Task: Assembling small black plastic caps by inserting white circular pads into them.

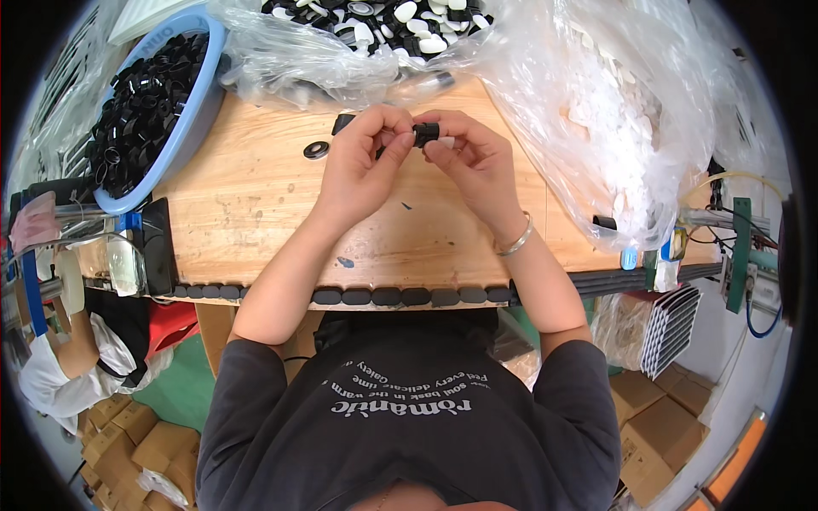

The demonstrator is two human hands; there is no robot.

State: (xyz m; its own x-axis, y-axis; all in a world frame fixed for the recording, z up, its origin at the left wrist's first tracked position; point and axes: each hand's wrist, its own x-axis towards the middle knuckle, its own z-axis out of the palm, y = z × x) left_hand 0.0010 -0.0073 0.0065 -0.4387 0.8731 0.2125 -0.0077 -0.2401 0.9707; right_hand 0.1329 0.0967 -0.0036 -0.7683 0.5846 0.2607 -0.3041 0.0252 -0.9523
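Observation:
Above the wooden table point(256, 196), both my hands meet over a small black ring-like plastic part point(426, 133). My left hand point(365, 166) is closed, its thumb and forefinger pinching at the part's left side. On the other side my right hand point(473, 166) grips the same part, and a bit of white shows beside its thumb. My fingers hide much of the part. A black round disc with a hole point(316, 150) lies left of my left hand. Just behind that hand sits another small black piece point(342, 123), partly covered.
At the left stands a blue basin point(192, 128) full of black plastic parts. Clear bags hold black and white oval pieces point(417, 25) at the back and white pieces point(609, 128) at the right. Black pads point(386, 296) line the front edge. A black part point(604, 222) lies right.

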